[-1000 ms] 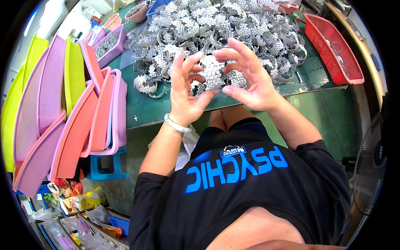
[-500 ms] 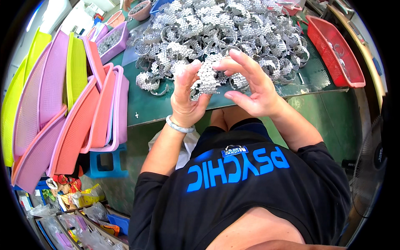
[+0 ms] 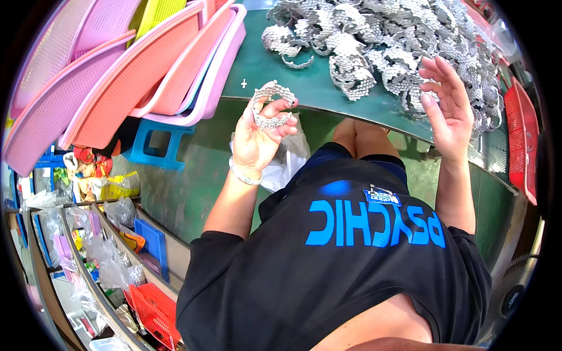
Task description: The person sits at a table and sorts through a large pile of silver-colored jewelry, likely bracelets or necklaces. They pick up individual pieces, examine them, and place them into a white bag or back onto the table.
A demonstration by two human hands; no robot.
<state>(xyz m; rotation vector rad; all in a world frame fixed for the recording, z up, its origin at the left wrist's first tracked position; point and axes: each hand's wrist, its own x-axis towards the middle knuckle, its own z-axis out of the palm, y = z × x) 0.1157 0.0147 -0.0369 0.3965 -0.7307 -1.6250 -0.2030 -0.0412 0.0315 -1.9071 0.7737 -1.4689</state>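
My left hand holds a silver, stone-studded tiara by its band, lifted off the near edge of the green table. A white bracelet sits on that wrist. My right hand is raised with fingers spread and nothing in it, just in front of a large heap of several similar silver tiaras covering the tabletop.
Pink, coral and yellow mesh trays lean stacked at the left. A red mesh tray lies at the table's right end. A blue stool stands under the trays. Cluttered shelves with bags and a red basket fill the lower left.
Both hands held one tiara over the table edge before. Now the right hand has let go and opened, and the left hand has carried the tiara down and to the left.
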